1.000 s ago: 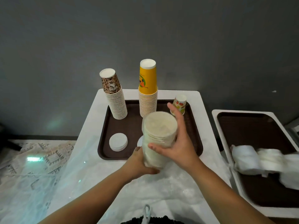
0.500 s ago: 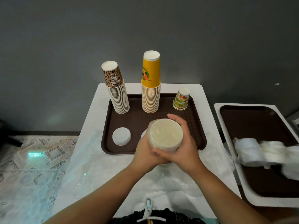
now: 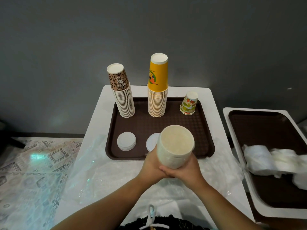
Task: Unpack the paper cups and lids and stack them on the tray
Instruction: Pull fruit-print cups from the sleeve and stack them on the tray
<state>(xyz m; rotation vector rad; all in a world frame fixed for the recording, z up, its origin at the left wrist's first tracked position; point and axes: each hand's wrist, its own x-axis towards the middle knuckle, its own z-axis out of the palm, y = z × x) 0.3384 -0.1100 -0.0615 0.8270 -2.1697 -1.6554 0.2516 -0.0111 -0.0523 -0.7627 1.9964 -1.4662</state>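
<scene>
Both hands are wrapped around the bottom of a wrapped sleeve of lids (image 3: 175, 145), so neither one is free. My left hand (image 3: 152, 166) grips it from the left and my right hand (image 3: 186, 171) cups it from the right and underneath, fingers overlapping at the base. I'm holding the sleeve up over the near edge of the brown tray (image 3: 206, 143), tilted a bit toward me, so I'm looking at its round cream-coloured top.

On the tray, along the far edge, I've got a leopard-print cup stack (image 3: 122, 95) at the far-left corner, a taller yellow cup stack (image 3: 157, 87) in the middle, and a small fruit-print cup (image 3: 189, 103) upside down near the far-right corner. Closer to me on the tray's left is a short white lid stack (image 3: 126, 141), and a second lid pile (image 3: 152, 141) just beside it is partly hidden behind the sleeve.

Loose clear plastic wrap (image 3: 93, 171) is spread over the near part of the white table (image 3: 214, 113). Off to the right a second tray (image 3: 269, 128) has more wrapped white bundles (image 3: 265, 158) on it.
</scene>
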